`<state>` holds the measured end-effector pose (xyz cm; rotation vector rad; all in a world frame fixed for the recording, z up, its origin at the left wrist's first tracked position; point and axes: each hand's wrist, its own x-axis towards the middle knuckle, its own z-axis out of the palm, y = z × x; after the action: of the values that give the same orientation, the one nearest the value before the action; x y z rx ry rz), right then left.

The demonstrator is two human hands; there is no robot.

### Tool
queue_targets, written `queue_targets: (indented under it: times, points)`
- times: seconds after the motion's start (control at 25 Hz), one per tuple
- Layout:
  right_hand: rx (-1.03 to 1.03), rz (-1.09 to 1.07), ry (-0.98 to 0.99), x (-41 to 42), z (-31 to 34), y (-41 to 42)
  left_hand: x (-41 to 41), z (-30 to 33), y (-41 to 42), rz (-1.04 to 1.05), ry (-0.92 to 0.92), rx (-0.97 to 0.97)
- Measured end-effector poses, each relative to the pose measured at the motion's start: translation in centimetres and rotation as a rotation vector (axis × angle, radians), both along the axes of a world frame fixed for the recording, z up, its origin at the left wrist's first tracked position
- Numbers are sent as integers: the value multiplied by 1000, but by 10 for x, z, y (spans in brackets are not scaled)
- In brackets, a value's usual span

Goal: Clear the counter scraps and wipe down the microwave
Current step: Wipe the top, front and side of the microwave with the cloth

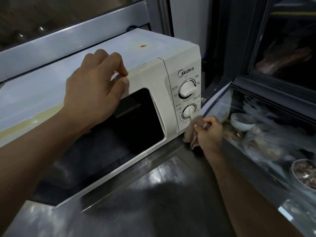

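On top of a stainless steel surface [153, 194] sits a cream-white Midea microwave [150, 79], angled so its front faces down and to the right. Its door is shut and the dark door window [136, 120] shows nothing inside. A small orange spot [143, 46] marks the microwave's top panel toward the back.

At the right of the front, two white dials are set one above the other: the upper dial [187, 89] and the lower dial [189, 112].

At the top front edge of the door rests the left hand [95, 86], palm down, fingers loosely curled, with the thumb and forefinger nearly meeting at the edge. It holds nothing.

Beside the microwave's lower right corner, the right hand [209, 132] is closed in a fist around a bunched brownish-pink cloth [192, 132]. The cloth presses against the control panel just below the lower dial, and its loose end hangs to the surface.

Right of the surface stands a glass-fronted cabinet [273, 93]. Behind the glass are a small white bowl [241, 121], crumpled clear plastic bags, and, lower down, a metal bowl [304, 173] of reddish chopped food, all blurred.
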<state>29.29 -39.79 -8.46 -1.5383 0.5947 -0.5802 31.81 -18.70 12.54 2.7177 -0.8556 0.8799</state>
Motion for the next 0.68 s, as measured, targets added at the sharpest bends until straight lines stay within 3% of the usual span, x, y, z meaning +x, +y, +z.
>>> queue_targets:
  times: [0.12, 0.24, 0.36, 0.52, 0.68]
  points:
    - [0, -72, -116, 10, 12, 2, 0, 1, 1, -1, 11, -21]
    - [175, -138, -147, 15, 10, 19, 2, 1, 2, -15, 13, -26]
    - [290, -193, -78, 7, 2, 59, 1, 0, 2, -19, 4, -33]
    - [386, -21, -44, -10, -8, 104, 2, 0, 2, -14, 8, -30]
    - [409, -202, 24, 12, -3, 66, 2, -1, 3, -14, -6, -23]
